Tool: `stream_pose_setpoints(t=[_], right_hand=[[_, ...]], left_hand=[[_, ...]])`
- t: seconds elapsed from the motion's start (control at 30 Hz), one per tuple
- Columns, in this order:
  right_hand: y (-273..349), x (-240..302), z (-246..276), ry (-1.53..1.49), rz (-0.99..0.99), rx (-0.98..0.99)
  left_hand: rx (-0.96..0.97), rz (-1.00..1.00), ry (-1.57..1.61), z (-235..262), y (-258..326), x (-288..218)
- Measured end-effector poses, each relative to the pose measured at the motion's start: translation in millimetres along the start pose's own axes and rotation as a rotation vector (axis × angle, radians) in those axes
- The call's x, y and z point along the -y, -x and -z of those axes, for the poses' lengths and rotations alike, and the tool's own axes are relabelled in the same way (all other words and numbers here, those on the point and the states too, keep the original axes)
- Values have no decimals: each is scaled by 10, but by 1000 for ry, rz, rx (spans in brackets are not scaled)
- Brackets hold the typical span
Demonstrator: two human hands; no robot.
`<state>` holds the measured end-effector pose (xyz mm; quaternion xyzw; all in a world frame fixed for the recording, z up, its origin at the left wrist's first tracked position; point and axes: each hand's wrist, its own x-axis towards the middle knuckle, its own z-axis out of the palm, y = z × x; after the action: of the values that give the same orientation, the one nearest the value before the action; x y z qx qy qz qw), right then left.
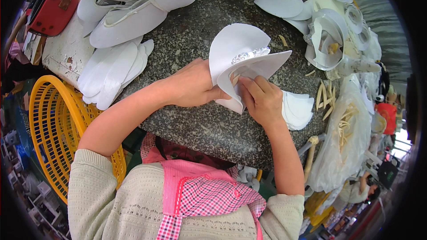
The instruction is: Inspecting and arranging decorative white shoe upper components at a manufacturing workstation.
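My left hand (193,84) grips a white, curved sheet-like piece (231,46) by its left edge, above the stone table (178,122). The piece is folded round so that its two flaps stand apart, and crinkled silver trim (251,56) runs along its inner edge. Inside the fold, my right hand (262,100) is closed, its fingertips pinched together against the piece. A small tan strip (235,79) shows at those fingertips; most of it is hidden. Just right of my right hand lies a stack of thin white rounded pieces (297,110).
Loose tan strips (327,98) lie near the right edge, beside a plastic bag (340,142) of more strips. White curved pieces (129,22) pile up far left, others (327,35) far right. Flat white oval pieces (113,69) and a yellow basket (55,129) are at left.
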<state>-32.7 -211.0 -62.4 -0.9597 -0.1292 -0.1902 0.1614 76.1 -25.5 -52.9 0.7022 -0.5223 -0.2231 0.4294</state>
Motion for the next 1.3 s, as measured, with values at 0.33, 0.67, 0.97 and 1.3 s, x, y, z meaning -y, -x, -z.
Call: stream_pose_setpoints(t=[0.33,0.67,0.97,1.3], right_hand=[[-16,-7,-48,90,31,43],[-39,185,90,-462,69,-6],[243,448,197,-1174,-424,-112],[239,877,435,-2137,-651,-390]], left_hand=[[-17,-32,-10,-3,-21,16],[-4,20,79,-22,17,69],[-162,-15,176,108,272,-394],[-348,178,-14,192,53,-1212]])
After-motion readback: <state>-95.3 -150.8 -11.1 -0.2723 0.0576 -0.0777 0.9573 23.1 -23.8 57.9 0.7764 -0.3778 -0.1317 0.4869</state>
